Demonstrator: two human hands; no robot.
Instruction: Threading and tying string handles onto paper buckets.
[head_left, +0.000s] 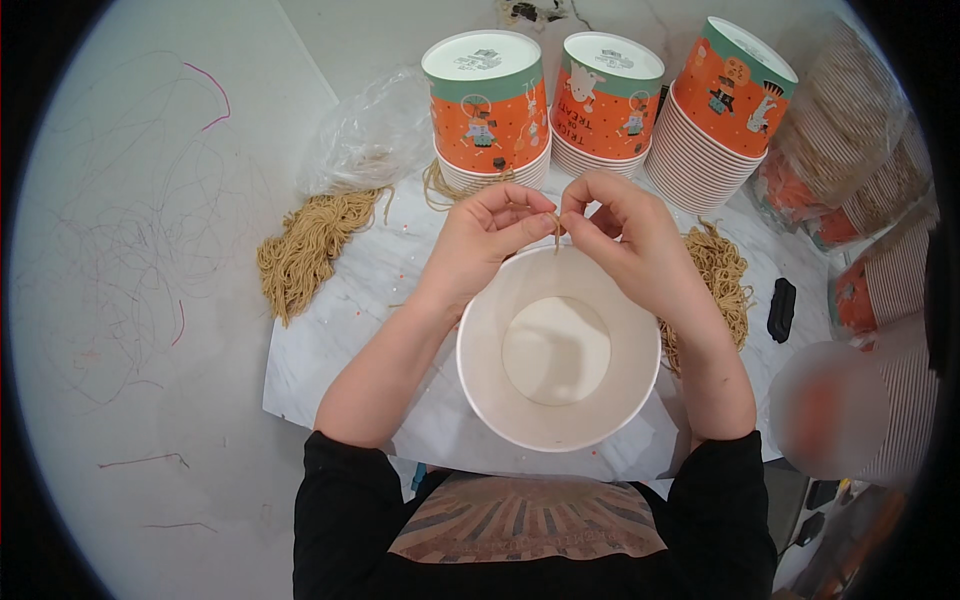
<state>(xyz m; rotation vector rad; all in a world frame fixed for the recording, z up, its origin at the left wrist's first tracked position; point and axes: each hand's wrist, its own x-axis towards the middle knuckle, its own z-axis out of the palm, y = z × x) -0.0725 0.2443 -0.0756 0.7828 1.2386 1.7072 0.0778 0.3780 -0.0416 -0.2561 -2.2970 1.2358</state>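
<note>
A white paper bucket [483,360] stands with its mouth up in front of me, nothing visible inside but a shadow on its bottom. Over its far rim, my left hand [490,228] and my right hand [630,235] meet with their fingertips almost touching. Both are closed in a pinch on a short piece of tan cord [557,236], whose end hangs down between them. Whether the cord passes through the bucket's wall, I cannot tell. A heap of tan cords [722,270] lies partly behind my right forearm. Another bundle of tan cords [312,245] lies to the left.
Along the back stand three upside-down stacks of orange and green paper buckets [490,120]. A clear plastic bag [375,130] sits at the back left. Bagged bucket stacks [840,120] line the right side. A small black object [782,310] lies on the marble-patterned table [340,360].
</note>
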